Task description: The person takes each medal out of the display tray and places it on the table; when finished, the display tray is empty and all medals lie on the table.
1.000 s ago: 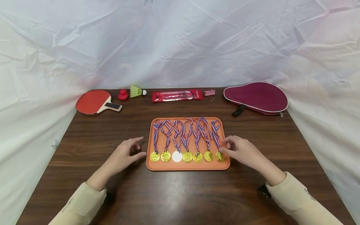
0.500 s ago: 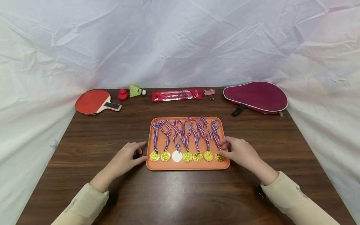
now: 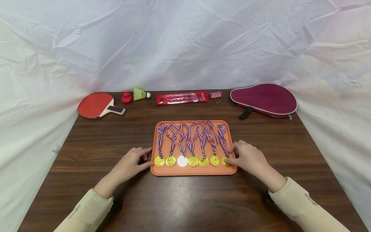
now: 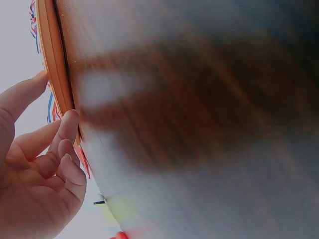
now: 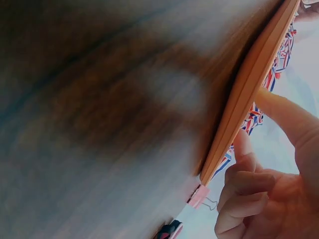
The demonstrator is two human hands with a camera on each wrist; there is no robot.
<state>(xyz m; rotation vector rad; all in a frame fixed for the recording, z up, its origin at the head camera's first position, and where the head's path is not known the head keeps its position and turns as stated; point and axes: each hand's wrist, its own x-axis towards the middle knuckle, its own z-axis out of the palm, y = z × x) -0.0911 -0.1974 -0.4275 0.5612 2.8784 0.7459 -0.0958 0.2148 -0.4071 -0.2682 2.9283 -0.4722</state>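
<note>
In the head view, an orange tray [image 3: 191,171] lies on the table, holding a row of several medals with striped ribbons. One medal is silver [image 3: 182,160]; the others, such as the far-left gold medal [image 3: 159,161], are gold. My left hand [image 3: 130,164] is at the tray's left edge, thumb and fingertips touching the rim [image 4: 52,55]. Over the right rim reaches my right hand [image 3: 250,158], its thumb covering part of the rightmost gold medal [image 3: 224,161], its index finger beside that medal's ribbon [image 3: 222,140]. Whether the right fingertips press the medal cannot be told.
Along the back of the table lie a red table tennis bat [image 3: 95,105], a red rubber duck [image 3: 126,97], a yellow shuttlecock [image 3: 140,94], a red flat packet [image 3: 182,98], a pink binder clip [image 3: 215,95] and a maroon bat case [image 3: 265,99]. White cloth [image 3: 185,45] surrounds the table.
My left hand has moved slightly right until it reaches the tray's rim. My right hand has shifted slightly left over the right rim. Tray and medals look unmoved.
</note>
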